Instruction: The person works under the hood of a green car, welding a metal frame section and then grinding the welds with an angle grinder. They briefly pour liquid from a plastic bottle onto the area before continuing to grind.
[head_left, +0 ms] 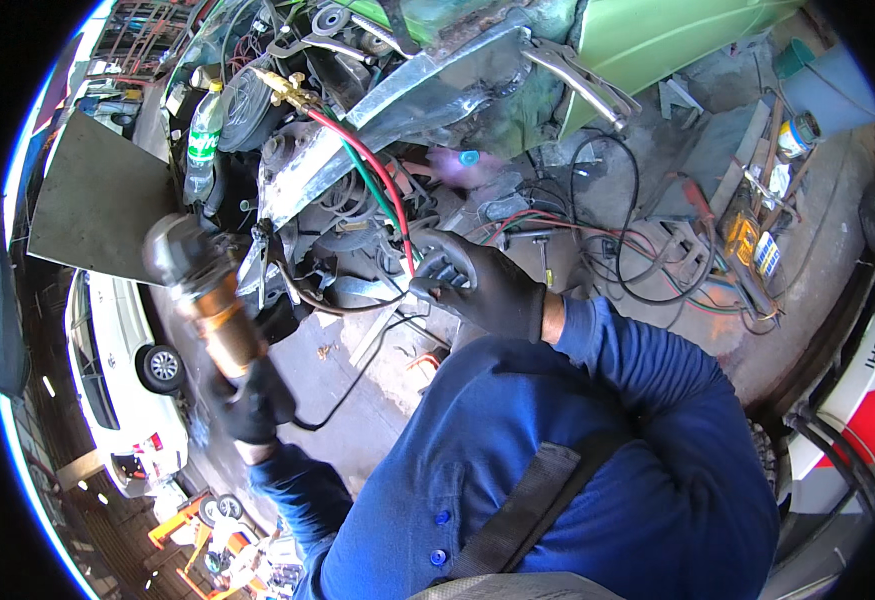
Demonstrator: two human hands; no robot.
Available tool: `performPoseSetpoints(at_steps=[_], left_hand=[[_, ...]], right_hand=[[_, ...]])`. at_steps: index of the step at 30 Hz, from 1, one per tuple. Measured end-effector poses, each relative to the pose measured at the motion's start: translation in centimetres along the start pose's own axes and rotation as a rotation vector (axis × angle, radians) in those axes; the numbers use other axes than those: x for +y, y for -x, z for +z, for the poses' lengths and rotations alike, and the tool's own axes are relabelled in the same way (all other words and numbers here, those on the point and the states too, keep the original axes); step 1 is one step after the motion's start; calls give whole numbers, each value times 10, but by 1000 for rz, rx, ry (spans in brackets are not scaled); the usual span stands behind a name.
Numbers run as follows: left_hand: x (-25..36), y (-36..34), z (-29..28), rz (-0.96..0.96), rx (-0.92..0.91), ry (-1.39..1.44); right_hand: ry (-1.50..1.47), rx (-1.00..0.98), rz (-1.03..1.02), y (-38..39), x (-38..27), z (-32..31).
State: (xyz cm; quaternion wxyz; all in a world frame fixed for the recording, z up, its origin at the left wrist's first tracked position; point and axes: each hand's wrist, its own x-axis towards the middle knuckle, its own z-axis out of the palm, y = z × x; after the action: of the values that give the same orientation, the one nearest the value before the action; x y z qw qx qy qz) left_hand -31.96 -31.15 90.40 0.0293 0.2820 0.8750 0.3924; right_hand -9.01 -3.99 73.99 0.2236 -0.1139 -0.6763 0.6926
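In my black-gloved left hand (252, 403) is an angle grinder (225, 325), its fingers wrapped round the copper-coloured body. The grinder's head points up and away, smeared by motion. A black cord (357, 372) hangs in a loop beside that hand. My right hand (482, 285), gloved in black too, is raised in front of my chest with fingers curved and apart, nothing seen in it. Just past its fingertips run a red hose (385, 180) and a green hose (367, 182), leading from a brass torch fitting (285, 90) on a bare metal panel (412, 85).
A green vehicle panel (667, 45) stands ahead. Cables (622, 290), hoses and tools litter the floor at right, near a grey-blue bucket (832, 95). A plastic bottle (202, 145) stands at left by a flat metal sheet (102, 200). A white car (122, 370) is parked behind it.
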Motion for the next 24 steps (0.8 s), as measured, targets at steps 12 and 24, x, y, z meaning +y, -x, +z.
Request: performPoseSetpoints(at_steps=[12,24], left_hand=[[98,29,234,178,-621,-84],[73,-13,313,131,-774,13]], right_hand=[[-414,311,195,15,23,-42],[-201,593,113,-12,73,-78]])
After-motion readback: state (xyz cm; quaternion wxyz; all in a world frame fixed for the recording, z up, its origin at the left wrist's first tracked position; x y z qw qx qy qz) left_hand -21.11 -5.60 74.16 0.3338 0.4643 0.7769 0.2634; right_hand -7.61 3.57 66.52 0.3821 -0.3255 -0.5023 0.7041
